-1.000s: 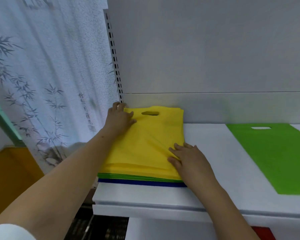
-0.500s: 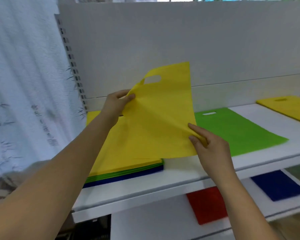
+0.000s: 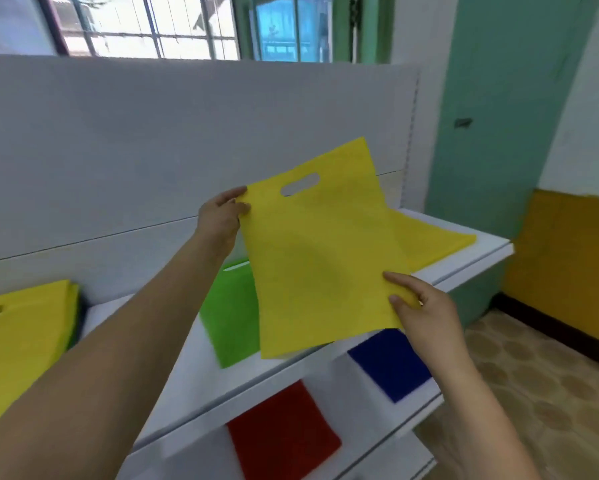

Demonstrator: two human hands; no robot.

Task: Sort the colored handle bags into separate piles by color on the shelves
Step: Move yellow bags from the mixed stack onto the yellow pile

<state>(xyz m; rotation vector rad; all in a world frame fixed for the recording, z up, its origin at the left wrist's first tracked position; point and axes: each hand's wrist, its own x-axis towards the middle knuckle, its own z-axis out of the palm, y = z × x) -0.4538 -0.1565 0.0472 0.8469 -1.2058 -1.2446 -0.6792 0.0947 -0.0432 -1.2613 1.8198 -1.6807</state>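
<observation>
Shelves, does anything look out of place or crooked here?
Nothing damaged. The unsorted stack at the left still mixes yellow over green. The green bag lies skewed to the shelf edge.

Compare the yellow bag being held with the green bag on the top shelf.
The held yellow bag is in the air, tilted, pinched by the left hand and right hand; the green bag lies flat on the top shelf, untouched. Yellow shows whole; green is partly hidden behind it. Both look like flat fabric.

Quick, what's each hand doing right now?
Left hand: pinching the yellow bag by its top corner.
Right hand: pinching the same bag's lower edge.
</observation>
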